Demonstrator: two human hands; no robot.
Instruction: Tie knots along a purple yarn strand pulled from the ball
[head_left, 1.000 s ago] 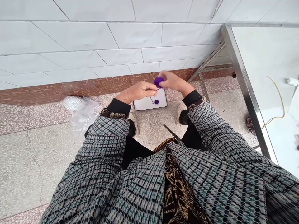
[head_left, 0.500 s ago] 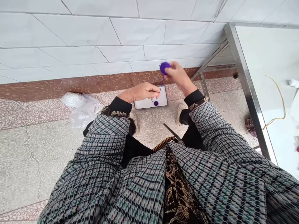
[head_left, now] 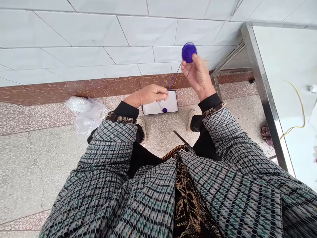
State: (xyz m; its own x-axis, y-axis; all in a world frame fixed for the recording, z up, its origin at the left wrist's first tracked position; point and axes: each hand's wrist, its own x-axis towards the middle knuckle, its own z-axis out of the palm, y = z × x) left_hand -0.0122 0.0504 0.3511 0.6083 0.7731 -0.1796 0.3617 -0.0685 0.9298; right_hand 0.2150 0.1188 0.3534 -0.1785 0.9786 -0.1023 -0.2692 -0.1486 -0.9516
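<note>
Up in front of the tiled wall, my right hand point(head_left: 198, 72) grips a purple ball of yarn point(head_left: 189, 53) between thumb and fingers. A purple yarn strand point(head_left: 175, 76) runs from it down to my left hand point(head_left: 151, 94), whose fingers are pinched round the strand. Beneath my left hand a shallow white tray point(head_left: 172, 102) with a dark rim lies on the floor. In that tray sits a smaller purple yarn ball point(head_left: 164, 110), with a thin piece of yarn leading up from it toward my left hand.
Left of my feet, a clear plastic bag point(head_left: 86, 122) lies beside a bundle of white yarn point(head_left: 78, 104). At the right stands a metal-framed white table point(head_left: 274, 59) with a yellow cord point(head_left: 300, 105) on it. A tiled wall point(head_left: 99, 33) rises ahead.
My right hand has moved up and to the right with the larger purple ball and turned, lengthening the strand between the hands. My left hand has barely shifted.
</note>
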